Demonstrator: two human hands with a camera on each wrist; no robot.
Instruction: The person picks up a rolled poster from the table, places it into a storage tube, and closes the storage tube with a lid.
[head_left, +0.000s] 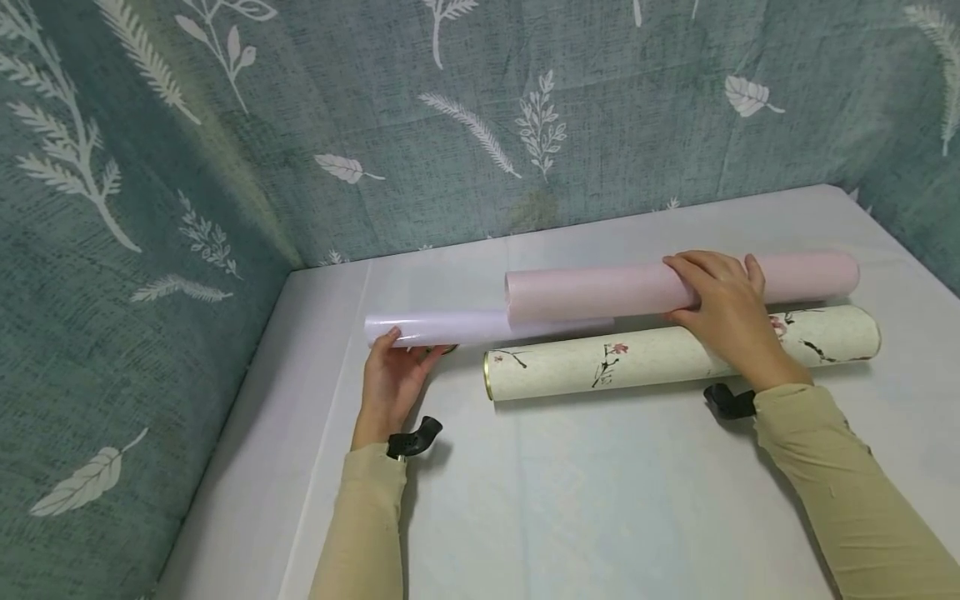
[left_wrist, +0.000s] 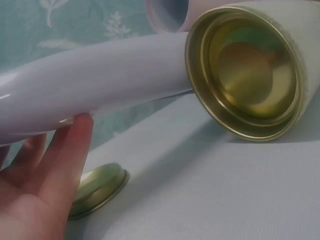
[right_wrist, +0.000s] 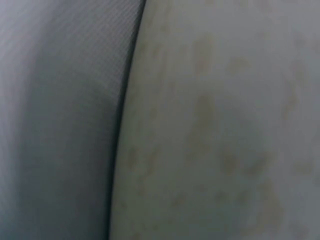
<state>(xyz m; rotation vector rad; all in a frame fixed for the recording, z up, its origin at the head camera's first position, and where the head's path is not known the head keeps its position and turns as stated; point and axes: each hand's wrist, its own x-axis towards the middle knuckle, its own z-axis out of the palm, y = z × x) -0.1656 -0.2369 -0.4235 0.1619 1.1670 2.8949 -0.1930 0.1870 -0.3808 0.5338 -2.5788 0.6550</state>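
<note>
The white counter (head_left: pixel 600 500) holds a long cream cardboard tube with painted flowers (head_left: pixel 675 354), lying sideways, its open gold end toward the left. Just behind it the long pink paper roll (head_left: pixel 600 290) runs the same way. The right hand (head_left: pixel 723 304) wraps its fingers around the roll's middle. A shiny white inner roll (head_left: pixel 450 327) sticks out leftward, and the left hand (head_left: pixel 390 379) cups its end. A small round gold lid (left_wrist: pixel 97 187) lies under that hand.
</note>
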